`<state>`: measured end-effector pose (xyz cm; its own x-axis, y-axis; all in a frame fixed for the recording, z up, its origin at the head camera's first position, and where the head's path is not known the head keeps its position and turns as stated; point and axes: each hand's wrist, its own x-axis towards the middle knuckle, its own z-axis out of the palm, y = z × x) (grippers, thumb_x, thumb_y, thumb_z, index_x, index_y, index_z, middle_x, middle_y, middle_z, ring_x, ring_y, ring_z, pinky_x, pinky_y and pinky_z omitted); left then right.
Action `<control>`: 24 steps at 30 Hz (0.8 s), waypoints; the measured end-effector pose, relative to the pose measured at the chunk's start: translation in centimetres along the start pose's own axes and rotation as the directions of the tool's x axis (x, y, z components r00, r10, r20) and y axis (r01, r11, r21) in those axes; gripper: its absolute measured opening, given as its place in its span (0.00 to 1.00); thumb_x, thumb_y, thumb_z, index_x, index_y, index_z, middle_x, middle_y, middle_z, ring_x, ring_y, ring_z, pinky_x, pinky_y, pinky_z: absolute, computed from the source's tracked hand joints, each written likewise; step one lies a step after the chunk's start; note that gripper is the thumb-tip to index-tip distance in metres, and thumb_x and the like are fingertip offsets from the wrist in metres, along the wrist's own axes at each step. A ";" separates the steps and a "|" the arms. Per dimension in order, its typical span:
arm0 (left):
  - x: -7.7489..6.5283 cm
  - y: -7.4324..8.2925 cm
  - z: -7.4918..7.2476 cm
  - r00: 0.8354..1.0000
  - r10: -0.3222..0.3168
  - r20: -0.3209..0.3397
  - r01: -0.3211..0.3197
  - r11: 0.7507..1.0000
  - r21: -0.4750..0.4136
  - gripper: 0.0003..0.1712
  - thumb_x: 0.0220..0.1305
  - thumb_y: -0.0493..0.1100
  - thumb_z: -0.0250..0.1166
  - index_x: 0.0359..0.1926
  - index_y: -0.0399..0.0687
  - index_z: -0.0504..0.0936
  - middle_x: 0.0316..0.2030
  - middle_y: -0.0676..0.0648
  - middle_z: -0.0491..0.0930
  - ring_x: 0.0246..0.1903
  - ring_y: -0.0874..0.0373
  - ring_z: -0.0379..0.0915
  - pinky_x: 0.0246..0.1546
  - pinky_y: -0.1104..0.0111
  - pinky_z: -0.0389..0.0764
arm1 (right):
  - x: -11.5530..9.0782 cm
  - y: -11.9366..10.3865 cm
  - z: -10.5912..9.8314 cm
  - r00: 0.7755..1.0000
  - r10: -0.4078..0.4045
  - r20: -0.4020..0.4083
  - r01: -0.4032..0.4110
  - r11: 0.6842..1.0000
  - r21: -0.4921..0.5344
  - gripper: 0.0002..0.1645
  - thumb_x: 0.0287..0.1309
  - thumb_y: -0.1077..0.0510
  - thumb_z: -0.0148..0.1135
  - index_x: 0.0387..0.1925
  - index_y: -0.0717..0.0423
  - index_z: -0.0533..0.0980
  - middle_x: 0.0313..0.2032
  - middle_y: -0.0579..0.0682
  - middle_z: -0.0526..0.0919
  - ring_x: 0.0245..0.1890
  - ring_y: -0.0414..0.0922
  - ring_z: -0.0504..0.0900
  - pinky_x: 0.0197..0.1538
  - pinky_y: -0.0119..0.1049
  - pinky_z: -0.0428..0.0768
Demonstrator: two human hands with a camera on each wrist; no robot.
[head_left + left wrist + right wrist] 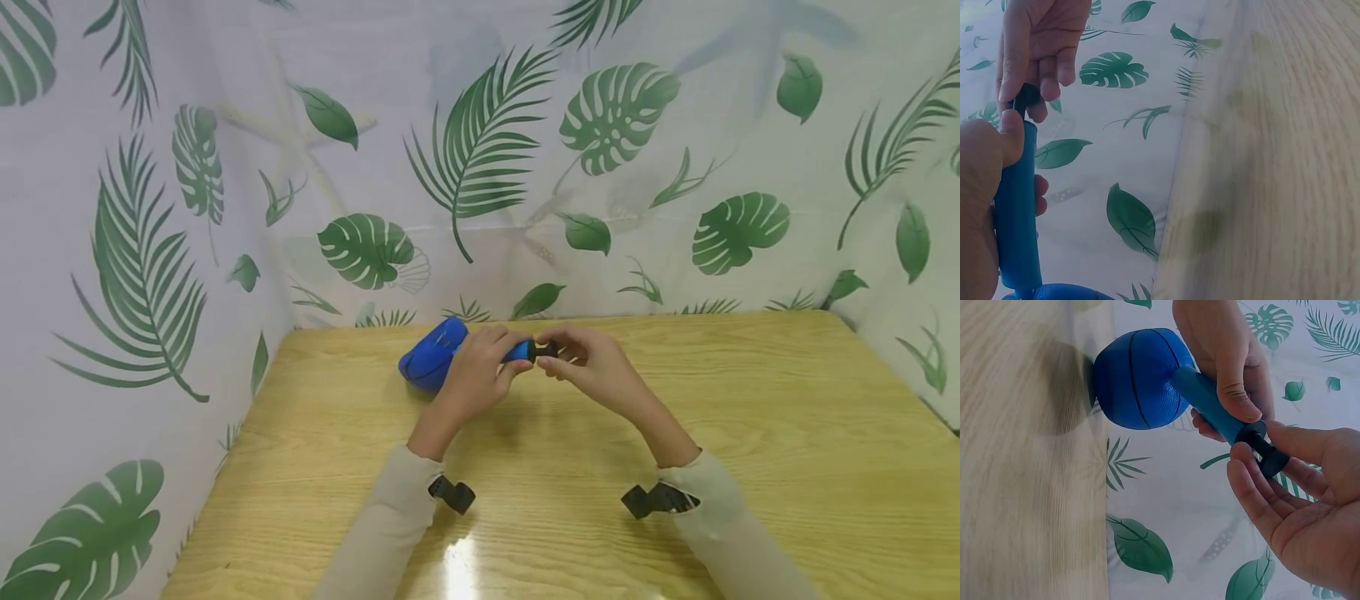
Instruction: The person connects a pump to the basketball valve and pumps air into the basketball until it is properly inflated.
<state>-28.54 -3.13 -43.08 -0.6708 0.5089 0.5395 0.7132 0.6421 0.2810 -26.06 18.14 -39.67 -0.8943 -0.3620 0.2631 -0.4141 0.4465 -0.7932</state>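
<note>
A small blue basketball [429, 360], dented and soft-looking in the head view, is at the back left of the table. Joined to it is a blue hand pump [1019, 215], its end against the ball in the right wrist view. My left hand [474, 371] grips the pump's barrel, thumb along the side near the black collar. With thumb and fingertips, my right hand [600, 373] holds the black plunger handle [1274, 462]. A short length of plunger shows between handle and barrel. The needle is hidden.
The wooden table [585, 517] meets a white leaf-print cloth backdrop [517, 275] just behind the ball. More of this cloth hangs on the left side. Black wrist cameras [453, 495] sit on both sleeves.
</note>
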 end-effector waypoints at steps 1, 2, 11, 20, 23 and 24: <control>0.0 0.0 0.1 1.000 -0.005 0.005 0.005 1.000 0.004 0.20 0.72 0.51 0.63 0.60 0.48 0.81 0.47 0.46 0.82 0.50 0.50 0.78 0.52 0.56 0.79 | 0.0 0.1 -0.1 1.000 0.000 0.006 0.000 1.000 0.011 0.15 0.67 0.60 0.67 0.52 0.62 0.80 0.39 0.57 0.87 0.33 0.42 0.86 0.36 0.34 0.85; 0.0 -0.1 0.1 1.000 -0.009 0.011 0.009 1.000 0.008 0.20 0.72 0.51 0.62 0.60 0.49 0.81 0.47 0.47 0.82 0.51 0.51 0.77 0.53 0.55 0.78 | 0.0 0.1 -0.2 1.000 0.001 0.013 -0.001 1.000 0.022 0.14 0.67 0.59 0.67 0.51 0.61 0.80 0.39 0.57 0.86 0.33 0.41 0.86 0.37 0.34 0.85; -0.2 -1.0 -0.8 0.995 -0.095 0.023 0.096 0.995 -0.020 0.21 0.74 0.53 0.59 0.63 0.52 0.79 0.54 0.47 0.81 0.59 0.49 0.75 0.62 0.51 0.72 | -0.9 0.0 -4.4 0.996 -0.011 0.083 0.003 0.995 0.103 0.15 0.68 0.58 0.66 0.52 0.60 0.79 0.40 0.52 0.86 0.38 0.41 0.87 0.44 0.36 0.85; -0.1 -1.9 -1.6 0.995 -0.104 -0.001 0.104 0.993 -0.049 0.20 0.74 0.52 0.59 0.62 0.52 0.78 0.50 0.47 0.80 0.54 0.49 0.76 0.59 0.50 0.73 | -1.6 -0.1 -7.5 0.993 -0.063 0.096 0.044 0.981 0.190 0.16 0.71 0.62 0.60 0.55 0.68 0.76 0.40 0.49 0.86 0.37 0.45 0.88 0.46 0.36 0.86; 0.0 -1.5 -1.4 0.996 -0.087 -0.019 0.086 0.996 -0.036 0.20 0.73 0.51 0.60 0.61 0.51 0.79 0.49 0.46 0.81 0.54 0.49 0.76 0.59 0.49 0.74 | -1.3 0.4 -6.8 0.994 -0.077 0.082 0.058 0.975 0.215 0.13 0.71 0.65 0.59 0.52 0.70 0.76 0.38 0.49 0.86 0.35 0.43 0.88 0.44 0.36 0.87; 0.0 -1.4 -1.3 0.997 -0.078 -0.023 0.077 0.997 -0.031 0.20 0.73 0.51 0.60 0.61 0.51 0.79 0.49 0.46 0.81 0.54 0.48 0.77 0.59 0.49 0.74 | -1.2 0.5 -6.5 0.995 -0.070 0.074 0.052 0.973 0.226 0.12 0.71 0.65 0.59 0.51 0.70 0.76 0.37 0.48 0.85 0.35 0.42 0.88 0.43 0.36 0.87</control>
<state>-29.24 -4.73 -42.46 -0.7196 0.4439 0.5341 0.6651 0.6618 0.3460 -26.31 24.10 -36.86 -0.8479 -0.4520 0.2769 -0.4110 0.2307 -0.8820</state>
